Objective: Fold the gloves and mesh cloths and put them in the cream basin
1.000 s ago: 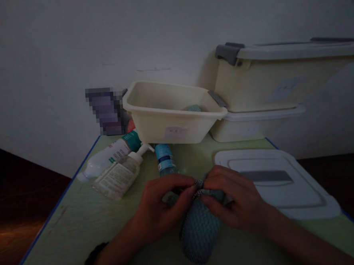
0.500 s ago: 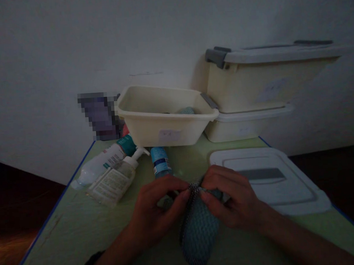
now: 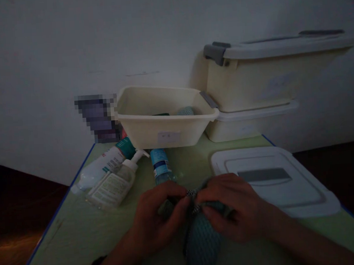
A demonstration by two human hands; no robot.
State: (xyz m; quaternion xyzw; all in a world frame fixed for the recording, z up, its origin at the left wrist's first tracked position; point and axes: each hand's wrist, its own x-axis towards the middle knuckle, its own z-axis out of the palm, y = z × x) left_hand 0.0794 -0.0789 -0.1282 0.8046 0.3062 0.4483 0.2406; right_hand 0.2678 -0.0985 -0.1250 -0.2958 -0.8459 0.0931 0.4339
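A blue-green, textured cloth thing [image 3: 203, 243] with a dark-and-white checked edge hangs between my hands above the table; its exact kind is unclear. My left hand [image 3: 156, 217] pinches the checked edge between thumb and forefinger. Close beside it, my right hand [image 3: 234, 207] grips the upper part from the right, thumb and fingers closed on the cloth. Part of the thing is hidden under my right fingers. Just beyond my left hand lies a clear bottle with a blue label [image 3: 161, 165].
An open cream bin [image 3: 169, 129] at the back holds a similar blue-green thing [image 3: 186, 111]. Lidded bins [image 3: 252, 84] are stacked at right. A white lid [image 3: 271, 198] lies on the green table [image 3: 54, 244]. A pump bottle [image 3: 113, 188] and a white-and-green bottle [image 3: 106, 160] lie left.
Both hands and the cloth thing have come slightly lower in view. My right hand has shifted its grip along the checked edge, which now looks more folded. The view has tilted a little.
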